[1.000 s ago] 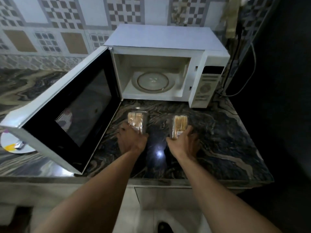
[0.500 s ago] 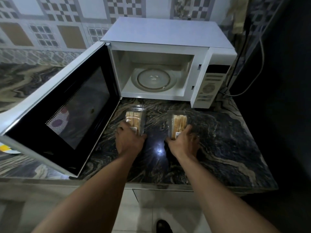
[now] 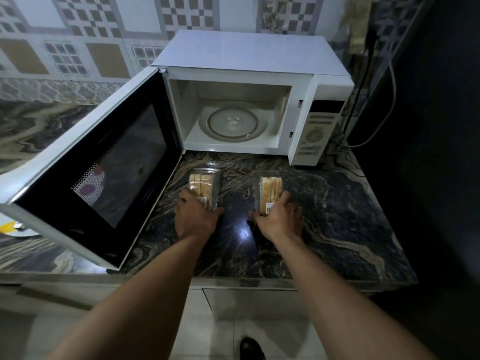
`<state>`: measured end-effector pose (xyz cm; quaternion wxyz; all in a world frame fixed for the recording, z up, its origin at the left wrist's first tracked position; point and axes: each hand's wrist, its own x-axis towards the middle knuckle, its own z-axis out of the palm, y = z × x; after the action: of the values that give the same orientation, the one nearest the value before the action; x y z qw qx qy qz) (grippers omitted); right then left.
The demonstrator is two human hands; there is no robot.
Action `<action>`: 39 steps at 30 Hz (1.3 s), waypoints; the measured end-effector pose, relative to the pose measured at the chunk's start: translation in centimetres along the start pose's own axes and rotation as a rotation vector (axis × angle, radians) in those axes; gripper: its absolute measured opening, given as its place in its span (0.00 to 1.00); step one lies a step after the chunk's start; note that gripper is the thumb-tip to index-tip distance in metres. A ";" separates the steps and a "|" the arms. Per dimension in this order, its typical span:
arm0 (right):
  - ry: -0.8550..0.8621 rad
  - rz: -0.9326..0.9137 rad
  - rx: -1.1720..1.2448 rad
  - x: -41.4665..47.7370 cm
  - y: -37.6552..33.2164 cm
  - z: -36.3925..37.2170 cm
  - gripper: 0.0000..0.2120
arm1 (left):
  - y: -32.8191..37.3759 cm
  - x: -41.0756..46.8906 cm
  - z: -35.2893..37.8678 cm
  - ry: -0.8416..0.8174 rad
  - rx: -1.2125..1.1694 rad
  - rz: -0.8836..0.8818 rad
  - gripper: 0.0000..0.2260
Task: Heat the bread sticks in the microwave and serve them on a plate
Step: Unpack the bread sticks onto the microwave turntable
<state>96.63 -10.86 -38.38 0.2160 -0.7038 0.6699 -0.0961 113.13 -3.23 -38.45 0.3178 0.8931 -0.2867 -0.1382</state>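
Observation:
Two clear packs of bread sticks lie on the dark marble counter in front of the white microwave [image 3: 249,63]. My left hand [image 3: 195,216] grips the near end of the left pack [image 3: 204,183]. My right hand [image 3: 279,216] grips the near end of the right pack [image 3: 270,188]. The microwave door [image 3: 104,167] stands wide open to the left. Inside, the glass turntable [image 3: 232,123] is bare. A plate [image 3: 15,228] with a yellow patch peeks out at the far left, mostly hidden behind the door.
The open door blocks the counter's left side. The counter [image 3: 337,216] extends right of the packs up to a dark wall. A power cable [image 3: 363,100] hangs behind the microwave's right side. The control panel [image 3: 317,131] faces front.
The view has drifted a little closer to the microwave. Both hands stay on the two packs, which rest in about the same spots on the counter.

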 end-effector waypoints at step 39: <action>-0.228 -0.313 -0.020 0.0 3.1 -4.5 0.08 | 4.5 -5.3 7.0 -0.498 -0.626 -0.488 0.04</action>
<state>91.96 -11.69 -35.71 0.2660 -0.8079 0.5242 -0.0415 104.00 -6.37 -40.52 0.4516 0.7352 -0.0804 -0.4990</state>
